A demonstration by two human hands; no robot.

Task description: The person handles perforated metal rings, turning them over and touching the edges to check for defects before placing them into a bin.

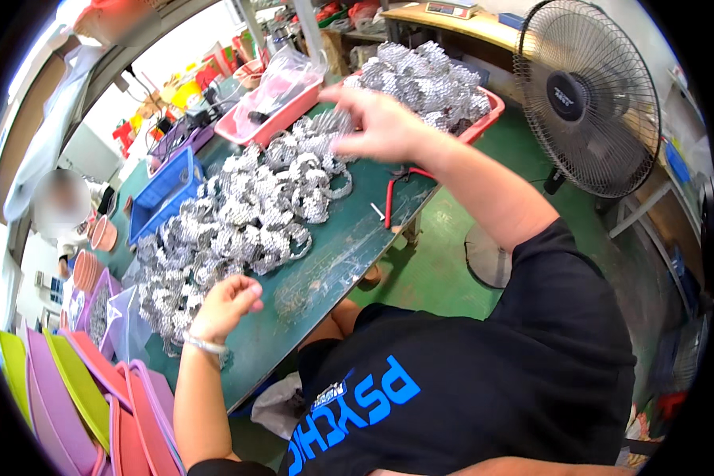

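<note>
One loosely curled left hand (227, 306) is nearest, gripping nothing visible, just beside the near end of the heap of silver coiled strips (250, 202) on the green table (321, 274). The heap's long axis runs away rightward to the right hand (377, 125), the closer one to its far end; thumb and fingers stand apart around a blurred coil (331, 123), though whether they pinch it I cannot tell. Beyond sits a red basin (492, 115) of similar strips.

Black fan (565, 94) at right; coloured bins (75, 389) stacked lower left.
</note>
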